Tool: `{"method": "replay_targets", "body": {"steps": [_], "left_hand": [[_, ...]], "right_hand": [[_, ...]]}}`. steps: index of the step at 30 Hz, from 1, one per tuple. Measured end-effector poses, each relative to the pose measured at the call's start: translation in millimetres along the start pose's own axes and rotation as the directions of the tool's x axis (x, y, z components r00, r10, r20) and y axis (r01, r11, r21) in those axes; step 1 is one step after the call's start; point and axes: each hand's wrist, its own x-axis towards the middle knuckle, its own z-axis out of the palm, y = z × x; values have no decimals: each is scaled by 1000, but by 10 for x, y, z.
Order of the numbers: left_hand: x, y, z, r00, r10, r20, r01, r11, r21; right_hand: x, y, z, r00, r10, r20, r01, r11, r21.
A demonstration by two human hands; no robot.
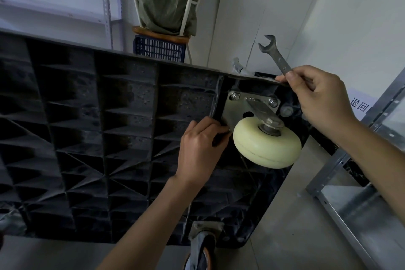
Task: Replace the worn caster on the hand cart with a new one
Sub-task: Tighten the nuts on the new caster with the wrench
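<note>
The hand cart [92,129] lies upside down, its black ribbed underside facing me. A caster with a cream wheel [266,143] sits on a metal plate [235,107] at the far right corner, two bolts showing along the plate's top edge. My left hand [200,149] pinches something small at the plate's lower left corner; what it is stays hidden by the fingers. My right hand [317,98] holds an open-end wrench [275,55] by its lower end, above and right of the caster, the jaw pointing up and away from the bolts.
A second caster [202,245] with a dark, orange-hubbed wheel sits at the cart's near edge. Metal shelving [359,186] stands to the right. Behind the cart are a blue crate [158,48], a wooden stool top and a white rack with green cloth.
</note>
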Motion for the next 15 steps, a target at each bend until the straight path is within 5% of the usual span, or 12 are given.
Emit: {"method": "replay_targets", "body": {"steps": [10, 15], "left_hand": [[28, -38, -196, 997, 11, 79, -8, 999, -31], [210, 116, -491, 995, -72, -67, 61, 987, -149]], "right_hand": [[0, -74, -22, 1000, 16, 27, -17, 999, 42], [-26, -201, -83, 999, -2, 55, -5, 993, 116]]}}
